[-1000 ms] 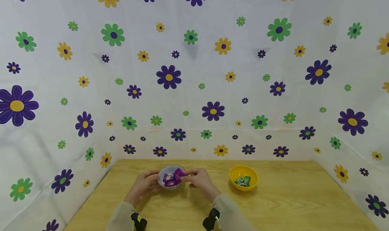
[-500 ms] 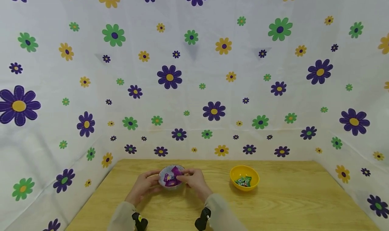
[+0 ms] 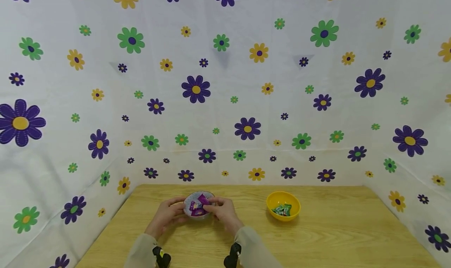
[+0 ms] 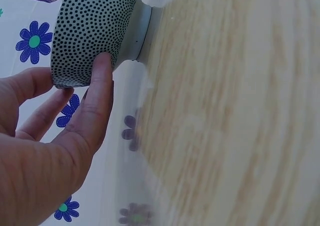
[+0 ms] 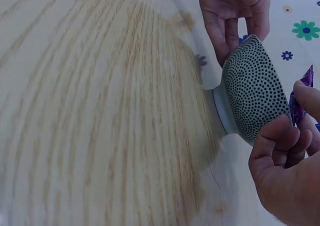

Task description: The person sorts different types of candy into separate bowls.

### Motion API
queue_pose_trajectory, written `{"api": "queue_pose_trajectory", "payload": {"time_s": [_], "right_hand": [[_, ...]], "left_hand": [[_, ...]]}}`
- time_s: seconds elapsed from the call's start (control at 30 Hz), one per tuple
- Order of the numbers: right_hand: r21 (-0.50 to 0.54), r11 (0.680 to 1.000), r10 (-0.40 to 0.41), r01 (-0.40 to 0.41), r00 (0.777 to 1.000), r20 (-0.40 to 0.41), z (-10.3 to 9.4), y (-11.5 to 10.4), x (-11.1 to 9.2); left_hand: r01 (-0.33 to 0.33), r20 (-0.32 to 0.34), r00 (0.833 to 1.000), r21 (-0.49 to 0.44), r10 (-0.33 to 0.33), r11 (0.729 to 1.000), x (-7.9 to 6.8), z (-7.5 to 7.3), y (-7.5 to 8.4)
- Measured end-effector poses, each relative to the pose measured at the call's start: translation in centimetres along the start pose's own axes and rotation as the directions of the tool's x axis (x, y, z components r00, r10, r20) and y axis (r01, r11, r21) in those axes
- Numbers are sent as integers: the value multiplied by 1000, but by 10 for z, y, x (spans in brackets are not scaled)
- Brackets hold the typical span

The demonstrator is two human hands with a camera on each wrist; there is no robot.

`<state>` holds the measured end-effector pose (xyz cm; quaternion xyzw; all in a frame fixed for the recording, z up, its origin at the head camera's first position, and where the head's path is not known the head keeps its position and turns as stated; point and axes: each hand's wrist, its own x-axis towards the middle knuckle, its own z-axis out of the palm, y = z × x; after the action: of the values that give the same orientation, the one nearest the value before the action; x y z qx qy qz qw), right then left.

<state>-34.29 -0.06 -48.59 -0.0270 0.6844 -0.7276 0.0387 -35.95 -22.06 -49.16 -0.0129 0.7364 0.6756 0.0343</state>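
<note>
A small speckled bowl [image 3: 189,200] holds several purple-wrapped candies [image 3: 198,212]; its dotted outer wall shows in both wrist views. On its left side my left hand [image 3: 167,215] grips the bowl, fingers against the outer wall [image 4: 85,41] and rim. My right hand [image 3: 225,213] is at the right rim, pinching a purple-wrapped candy [image 5: 296,111] between thumb and finger just over the bowl's mouth. The other right fingers [image 5: 272,131] touch the bowl's outside. Part of that candy is hidden by the hand.
A yellow bowl [image 3: 283,217] with several green-wrapped candies [image 3: 283,210] stands to the right on the wooden table [image 3: 334,229]. A white flower-patterned cloth [image 3: 225,115] surrounds the table at the back and sides.
My right hand has moved left with the pinched candy, from the right rim further over the bowl. The left hand stays at the bowl, and the yellow bowl has not moved.
</note>
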Motion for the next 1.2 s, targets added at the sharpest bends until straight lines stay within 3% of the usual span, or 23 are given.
{"api": "queue_pose_trajectory", "payload": {"time_s": [0.4,0.77,1.03,1.1,1.2], "right_hand": [[5,1000,25,-25,1000,-16,-2,5,-1],[29,999,18,-19,999,28,-10,1,-5],[26,999,18,-19,1000,15,-27,-5,-10],[18,1000,5,-5,1000,21,-32,-5,-11],[21,1000,-20,19,999,40,-40,-8,-14]], "left_hand": [[9,-7,1000,-4,-9,1000,2,4,-1],[3,-34,999,31,-2,1000,-1,3,1],[-45,-105,992,182,65,982,-3,5,8],[-54,-140,986,245,90,968,-5,6,11],[-92,-172,971,374,167,923,-8,12,16]]}}
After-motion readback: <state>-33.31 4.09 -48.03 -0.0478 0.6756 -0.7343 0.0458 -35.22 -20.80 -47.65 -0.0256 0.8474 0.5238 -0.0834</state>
